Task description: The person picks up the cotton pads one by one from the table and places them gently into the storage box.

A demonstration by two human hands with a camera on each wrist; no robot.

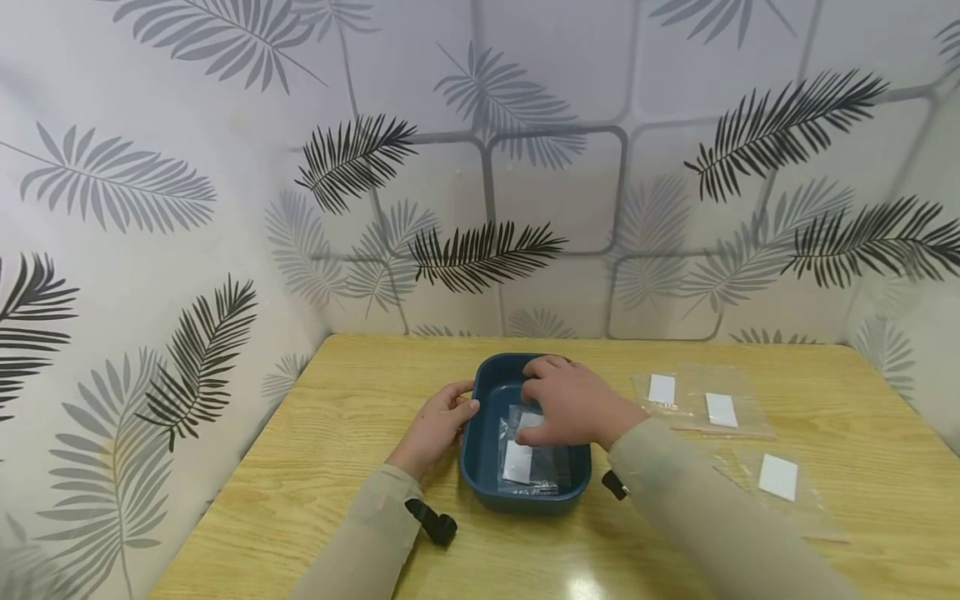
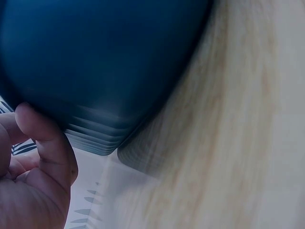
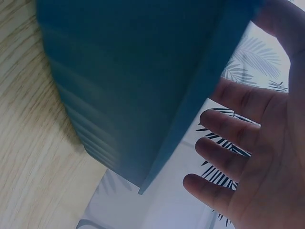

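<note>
A dark blue plastic bin [image 1: 517, 502] stands on the table, and clear plastic bags [image 1: 553, 473] with white cards [image 1: 517, 462] lie in it. My left hand [image 1: 437, 429] holds the bin's left rim, thumb on top and fingers along the outside. In the left wrist view the thumb and fingers of that hand [image 2: 45, 167] meet at the edge of the bin [image 2: 105, 52]. Over the bin's right side reaches my right hand [image 1: 573, 406], fingers loosely bent above the bags. The right wrist view shows its fingers [image 3: 224, 157] spread apart, beyond the bin's rim [image 3: 183, 126].
To the right on the wooden table [image 1: 360, 392] lie several clear bags, among them one with a white card [image 1: 778, 477] near the front and others with white cards [image 1: 722, 410] farther back. A leaf-patterned wall [image 1: 555, 200] rises behind the table.
</note>
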